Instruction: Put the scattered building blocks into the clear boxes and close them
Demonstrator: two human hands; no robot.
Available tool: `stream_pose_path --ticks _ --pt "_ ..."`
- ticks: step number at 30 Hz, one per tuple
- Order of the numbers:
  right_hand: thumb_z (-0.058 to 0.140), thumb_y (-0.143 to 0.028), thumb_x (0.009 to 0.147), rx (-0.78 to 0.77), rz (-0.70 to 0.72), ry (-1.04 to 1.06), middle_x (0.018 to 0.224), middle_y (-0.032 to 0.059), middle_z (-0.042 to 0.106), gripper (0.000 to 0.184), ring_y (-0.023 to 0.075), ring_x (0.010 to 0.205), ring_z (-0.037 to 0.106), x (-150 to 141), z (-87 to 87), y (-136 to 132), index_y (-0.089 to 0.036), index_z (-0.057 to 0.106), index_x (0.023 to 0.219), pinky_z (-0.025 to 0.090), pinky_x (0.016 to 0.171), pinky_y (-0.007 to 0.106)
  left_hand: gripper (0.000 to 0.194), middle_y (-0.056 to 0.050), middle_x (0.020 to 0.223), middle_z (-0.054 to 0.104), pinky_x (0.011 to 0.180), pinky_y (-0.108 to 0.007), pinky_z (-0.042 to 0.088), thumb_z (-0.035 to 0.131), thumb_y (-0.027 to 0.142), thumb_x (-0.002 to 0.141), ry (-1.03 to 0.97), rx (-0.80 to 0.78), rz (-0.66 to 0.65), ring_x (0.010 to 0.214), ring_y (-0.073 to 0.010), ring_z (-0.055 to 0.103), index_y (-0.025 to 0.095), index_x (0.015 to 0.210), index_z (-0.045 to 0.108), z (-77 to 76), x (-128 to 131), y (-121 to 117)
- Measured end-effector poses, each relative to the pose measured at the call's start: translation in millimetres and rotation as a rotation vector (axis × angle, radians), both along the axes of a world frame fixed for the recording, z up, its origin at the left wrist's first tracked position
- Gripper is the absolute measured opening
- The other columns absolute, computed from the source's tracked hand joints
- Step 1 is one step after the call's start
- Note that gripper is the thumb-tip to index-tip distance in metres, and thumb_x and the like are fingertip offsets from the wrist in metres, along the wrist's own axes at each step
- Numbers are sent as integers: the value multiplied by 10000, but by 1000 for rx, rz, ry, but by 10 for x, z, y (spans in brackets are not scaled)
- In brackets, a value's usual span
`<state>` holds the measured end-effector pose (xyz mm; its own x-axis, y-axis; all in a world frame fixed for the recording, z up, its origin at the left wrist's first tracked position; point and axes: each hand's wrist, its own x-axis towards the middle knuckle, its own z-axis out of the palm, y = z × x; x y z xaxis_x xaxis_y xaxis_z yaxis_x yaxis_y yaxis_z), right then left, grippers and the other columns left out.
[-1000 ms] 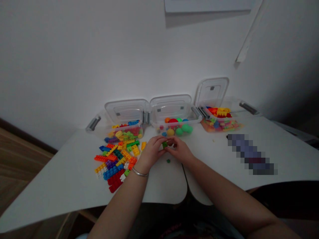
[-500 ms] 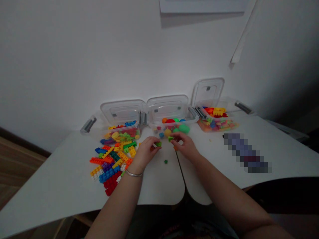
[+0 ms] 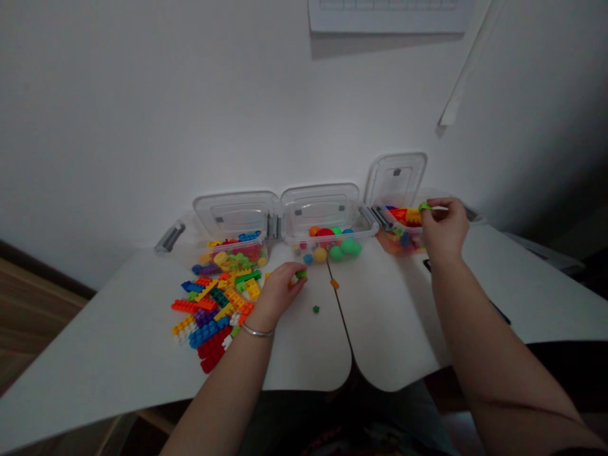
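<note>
My left hand (image 3: 281, 288) pinches a small green toy brick (image 3: 301, 274) over the table, just right of a pile of loose bricks (image 3: 218, 310). Above the right clear box (image 3: 396, 240), my right hand (image 3: 445, 228) is closed on another light green brick (image 3: 425, 206). Red, orange and yellow bricks show inside that box, partly hidden by the hand. A small orange piece (image 3: 335, 284) and a tiny dark green star-shaped piece (image 3: 316, 309) lie on the table between my arms.
The middle clear box (image 3: 370, 229) holds coloured balls. Mixed pieces fill the left clear box (image 3: 263, 244). All three lids stand up near the wall. A dark flat object (image 3: 500, 312) lies partly behind my right forearm. A seam runs between two white tabletops.
My right hand has moved from the middle of the table to the right and up over the right box, carrying its green brick. My left hand has stayed almost in place.
</note>
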<state>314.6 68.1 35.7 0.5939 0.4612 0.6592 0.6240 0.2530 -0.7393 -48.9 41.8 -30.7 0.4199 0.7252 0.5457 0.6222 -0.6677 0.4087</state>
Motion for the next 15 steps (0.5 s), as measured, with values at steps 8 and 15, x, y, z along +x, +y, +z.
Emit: stream_pose_path --ticks 8,15 --pt "545 -237 782 -245 -84 -234 862 15 636 124 224 802 603 167 -145 50 -239 625 877 489 830 483 173 -65 1014 683 890 -338 553 591 152 847 -49 45 -52 973 -179 655 187 1009 641 -40 5 34" --pt "548 -227 841 64 21 -300 932 76 658 116 241 915 584 -439 -29 -186 -216 627 927 459 881 457 310 -67 1077 672 904 -346 558 571 110 841 -44 18 -38 1005 -177 652 212 1126 639 -38 9 18"
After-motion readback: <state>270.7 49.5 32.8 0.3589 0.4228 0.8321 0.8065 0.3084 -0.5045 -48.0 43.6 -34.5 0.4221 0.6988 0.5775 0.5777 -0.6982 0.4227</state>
